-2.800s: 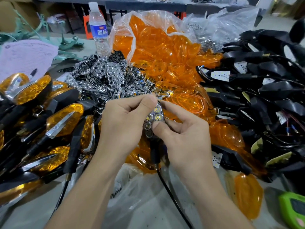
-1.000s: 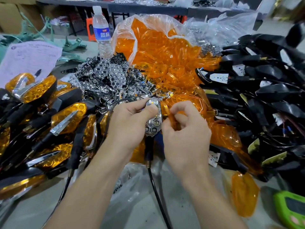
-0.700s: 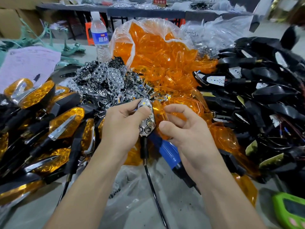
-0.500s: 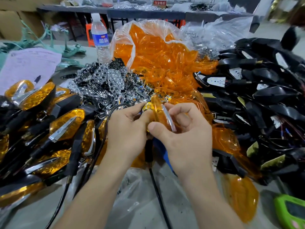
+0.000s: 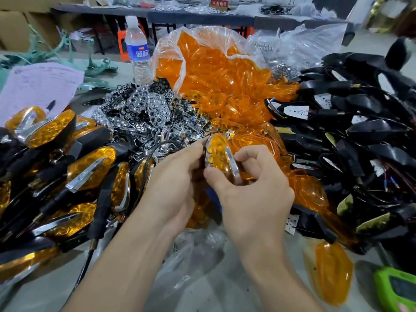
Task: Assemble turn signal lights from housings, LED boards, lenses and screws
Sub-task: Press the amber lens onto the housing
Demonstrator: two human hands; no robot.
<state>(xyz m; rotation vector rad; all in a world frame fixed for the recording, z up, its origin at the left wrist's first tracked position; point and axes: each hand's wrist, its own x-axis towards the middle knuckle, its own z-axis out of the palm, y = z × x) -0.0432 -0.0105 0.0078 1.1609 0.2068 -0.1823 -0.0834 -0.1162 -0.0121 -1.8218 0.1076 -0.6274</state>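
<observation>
My left hand (image 5: 177, 176) curls round the light (image 5: 207, 155) from the left, thumb up by its tip. My right hand (image 5: 254, 194) pinches the amber lens (image 5: 218, 152) - thumb at its lower end, fingers bent over the chrome strip's far side. The lens sits against the light, held between both hands in front of the reflector heap (image 5: 144, 109) and lens bag (image 5: 213, 70). Finished lights (image 5: 90, 165) lie left - black housings (image 5: 360, 131) right.

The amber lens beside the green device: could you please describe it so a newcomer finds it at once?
Follow the pile of black housings on the right down to its near end. There, left of the green device, lies one amber lens. Unlike the bagged and heaped lenses, it lies alone.
</observation>
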